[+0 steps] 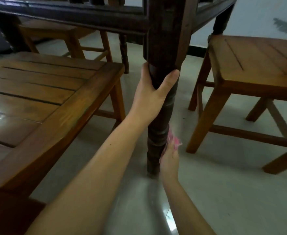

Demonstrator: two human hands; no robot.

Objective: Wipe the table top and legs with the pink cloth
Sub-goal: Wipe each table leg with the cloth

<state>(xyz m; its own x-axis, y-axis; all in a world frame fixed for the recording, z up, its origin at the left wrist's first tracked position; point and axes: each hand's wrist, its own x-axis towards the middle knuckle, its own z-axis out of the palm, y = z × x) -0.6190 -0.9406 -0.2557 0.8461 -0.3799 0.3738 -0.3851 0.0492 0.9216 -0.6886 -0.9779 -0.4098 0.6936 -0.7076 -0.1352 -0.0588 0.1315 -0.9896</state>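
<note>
Leg-wiping step, low down on the near leg of the dark counter.

Left: wooden bench (42,92), slatted and glossy, standing beside the leg. Centre: left hand (152,92), its grip wrapped round the turned leg (158,133) just under the apron, thumb on one side and fingers on the other, probably to brace while crouching. Lower, just right of the leg, right hand (169,160) presses the pink cloth (174,140) against the wood near its foot; fingers mostly hidden, seemingly curled round the cloth. Right: wooden stool (251,65), set apart. Pale tiled floor (224,192), reflective; light wall behind.
</note>
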